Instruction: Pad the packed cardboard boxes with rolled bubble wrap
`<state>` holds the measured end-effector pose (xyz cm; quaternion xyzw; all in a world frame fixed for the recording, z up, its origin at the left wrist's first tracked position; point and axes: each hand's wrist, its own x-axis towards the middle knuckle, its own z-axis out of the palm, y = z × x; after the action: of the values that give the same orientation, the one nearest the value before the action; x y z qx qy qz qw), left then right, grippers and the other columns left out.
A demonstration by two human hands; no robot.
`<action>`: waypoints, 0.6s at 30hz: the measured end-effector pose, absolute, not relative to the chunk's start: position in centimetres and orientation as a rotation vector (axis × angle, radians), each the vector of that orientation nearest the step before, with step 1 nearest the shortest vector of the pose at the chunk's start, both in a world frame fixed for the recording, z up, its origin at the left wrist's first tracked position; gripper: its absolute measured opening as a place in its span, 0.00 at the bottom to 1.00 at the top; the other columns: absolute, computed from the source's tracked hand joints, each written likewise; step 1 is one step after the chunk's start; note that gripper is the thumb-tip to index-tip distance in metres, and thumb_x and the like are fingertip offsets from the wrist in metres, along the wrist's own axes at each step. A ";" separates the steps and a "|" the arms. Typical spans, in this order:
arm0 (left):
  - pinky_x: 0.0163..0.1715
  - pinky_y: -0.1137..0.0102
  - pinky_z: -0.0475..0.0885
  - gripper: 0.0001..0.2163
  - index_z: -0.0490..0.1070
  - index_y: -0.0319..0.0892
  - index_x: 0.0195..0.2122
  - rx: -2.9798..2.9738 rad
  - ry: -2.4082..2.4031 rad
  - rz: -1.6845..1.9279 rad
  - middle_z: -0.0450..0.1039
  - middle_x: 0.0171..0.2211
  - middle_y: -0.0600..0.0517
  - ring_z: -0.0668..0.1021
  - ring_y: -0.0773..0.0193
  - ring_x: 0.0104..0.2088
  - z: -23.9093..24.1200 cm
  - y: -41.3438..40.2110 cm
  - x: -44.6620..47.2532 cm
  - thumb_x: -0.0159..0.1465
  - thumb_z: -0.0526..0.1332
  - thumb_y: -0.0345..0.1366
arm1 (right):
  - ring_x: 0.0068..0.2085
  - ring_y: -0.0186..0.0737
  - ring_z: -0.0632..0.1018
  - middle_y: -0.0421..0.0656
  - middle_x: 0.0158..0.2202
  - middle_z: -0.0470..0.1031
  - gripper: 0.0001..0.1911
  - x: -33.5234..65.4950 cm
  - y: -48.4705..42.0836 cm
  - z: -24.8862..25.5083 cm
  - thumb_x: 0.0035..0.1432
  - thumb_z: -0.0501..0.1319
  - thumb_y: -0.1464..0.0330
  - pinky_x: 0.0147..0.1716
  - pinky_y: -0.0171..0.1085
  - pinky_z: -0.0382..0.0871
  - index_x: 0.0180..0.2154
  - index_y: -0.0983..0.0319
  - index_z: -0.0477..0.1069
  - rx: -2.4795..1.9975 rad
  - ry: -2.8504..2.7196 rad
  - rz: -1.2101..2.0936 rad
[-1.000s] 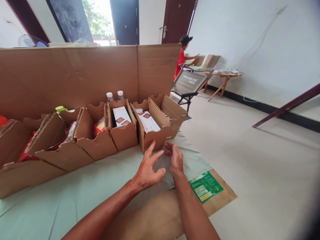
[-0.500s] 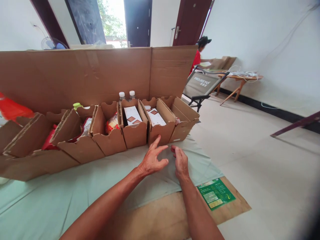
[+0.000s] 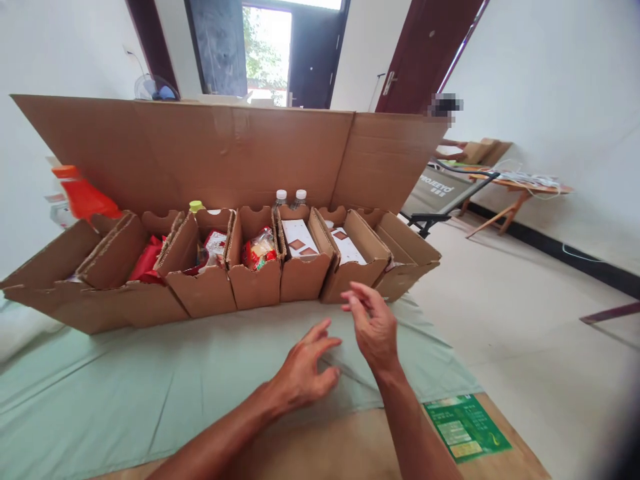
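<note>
My left hand (image 3: 306,368) hovers over the pale green cloth (image 3: 215,353), fingers apart and holding nothing. To its right and a little higher is my right hand (image 3: 374,328), its fingers loosely bent, with nothing seen in them. It is nearest to a cardboard bin (image 3: 347,283) that holds a white box (image 3: 349,248). Another white box (image 3: 300,239) stands in the neighbouring bin. Farther left, bins contain a red-and-clear snack packet (image 3: 261,248), a silvery-red packet (image 3: 216,247) and a red packet (image 3: 149,260).
Behind the bins rises a tall cardboard panel (image 3: 200,147). Two white-capped bottles (image 3: 281,197) and an orange bottle (image 3: 87,195) stick up. A green printed sheet (image 3: 467,427) lies at the front right. Beyond are a folding chair (image 3: 435,190), a wooden table (image 3: 520,183) and a person's arm (image 3: 450,143).
The view has swung left, so the bins appear farther right. My right hand has risen toward the bins relative to my left, which has drawn back from the bin front.
</note>
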<state>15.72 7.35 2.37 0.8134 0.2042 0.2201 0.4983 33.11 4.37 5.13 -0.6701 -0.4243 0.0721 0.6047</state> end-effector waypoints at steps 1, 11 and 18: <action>0.62 0.52 0.70 0.25 0.74 0.42 0.58 1.950 0.524 0.526 0.59 0.71 0.40 0.73 0.47 0.64 1.9 6.4 13.9 0.58 0.63 0.31 | 0.34 0.42 0.80 0.43 0.38 0.82 0.22 32.3 5.6 6.4 0.65 0.57 0.57 0.39 0.41 0.74 0.57 0.56 0.72 -1.583 -1.097 0.175; 0.46 0.65 0.80 0.14 0.81 0.46 0.48 1.901 0.700 0.669 0.84 0.45 0.46 0.84 0.56 0.43 -0.2 4.1 1.8 0.65 0.60 0.41 | 0.33 0.50 0.81 0.46 0.30 0.82 0.16 28.7 9.9 11.1 0.59 0.52 0.70 0.33 0.41 0.66 0.39 0.56 0.79 -2.006 -1.579 0.030; 0.48 0.62 0.80 0.17 0.76 0.48 0.56 1.740 0.817 0.789 0.74 0.60 0.44 0.82 0.55 0.49 2.0 4.2 0.5 0.66 0.60 0.37 | 0.38 0.57 0.83 0.43 0.37 0.84 0.13 32.4 -11.6 6.7 0.52 0.61 0.54 0.39 0.52 0.76 0.38 0.43 0.81 -1.971 -1.387 0.087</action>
<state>0.51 4.23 1.99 0.7218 0.3387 0.3273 0.5071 32.39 -11.57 6.71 -0.7635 -0.5372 0.0336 0.3569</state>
